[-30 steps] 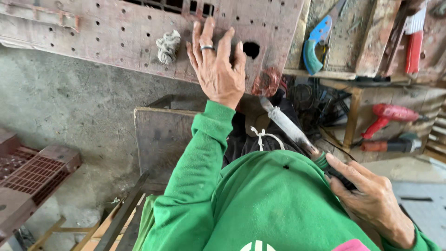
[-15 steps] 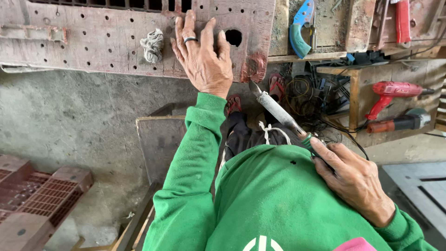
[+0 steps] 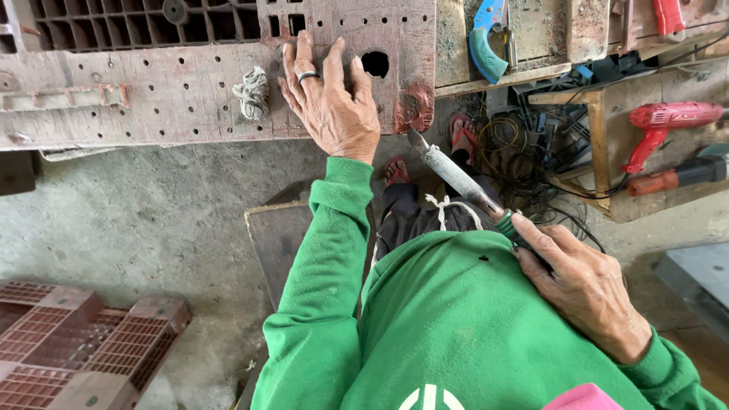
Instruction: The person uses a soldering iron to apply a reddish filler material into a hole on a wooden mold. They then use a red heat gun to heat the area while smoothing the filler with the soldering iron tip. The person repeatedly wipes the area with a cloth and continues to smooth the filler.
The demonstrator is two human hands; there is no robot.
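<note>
The left hand (image 3: 330,102) lies flat, fingers spread wide, on the reddish-brown pallet (image 3: 152,99), near its right end and just left of a round hole (image 3: 375,64). It grips nothing; the palm presses the holed face, and a ring (image 3: 307,76) sits on one finger. A knotted grey rag (image 3: 252,93) hangs from the pallet just left of this hand, not touching it.

The right hand (image 3: 581,285) is closed around the handle of a soldering iron (image 3: 456,176), held low against the green sweater (image 3: 456,319). The iron's metal shaft slants up and to the left from the fingers, its tip near the pallet's lower right corner, just below a blob of melted red plastic (image 3: 414,108); whether the tip touches is unclear. The iron lies between the two hands, its tip well below and right of the left hand's wrist.

At the right edge, a red drill (image 3: 668,120) and a second power tool (image 3: 680,175) rest on a wooden shelf (image 3: 600,129), with tangled wires (image 3: 524,152) beside it. A blue-handled tool (image 3: 486,38) lies on the bench (image 3: 547,30) above. Another pallet (image 3: 76,334) lies on the concrete floor (image 3: 137,220) at lower left.
</note>
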